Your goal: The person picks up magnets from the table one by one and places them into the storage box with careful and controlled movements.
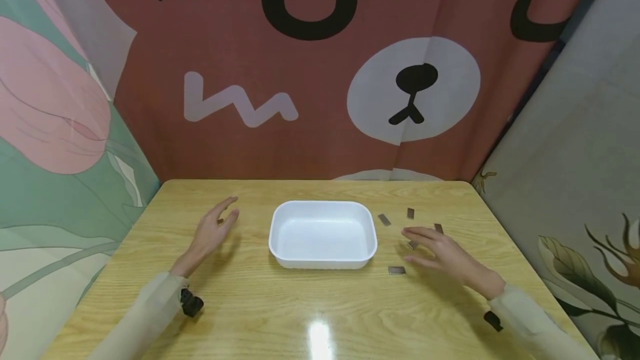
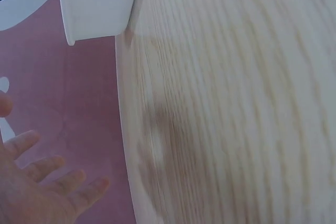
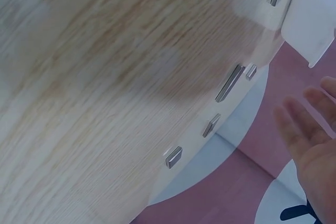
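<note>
A white rectangular plastic tub [image 1: 322, 264] stands between the two hands, its inside bare. To its left, my left hand [image 1: 211, 233] is held over the table with fingers extended and nothing in it; the left wrist view shows its spread fingers [image 2: 44, 169]. My right hand [image 1: 447, 254] hovers to the right of the tub, palm down, fingers stretched out and holding nothing. Around and beneath it lie several small flat metallic rectangles, among them one near the tub's corner [image 1: 384, 219], a far one [image 1: 410, 213] and a near one [image 1: 396, 270]. The right wrist view shows a metallic rectangle [image 3: 230, 83] on the wood.
The wood-grain table [image 1: 250, 315] carries everything. Behind its far edge hangs a reddish-brown curtain [image 1: 240, 149] with a cartoon bear face. Patterned cloths hang at the left [image 1: 55, 199] and right [image 1: 560, 182]. Black wrist devices [image 1: 191, 303] sit at both cuffs.
</note>
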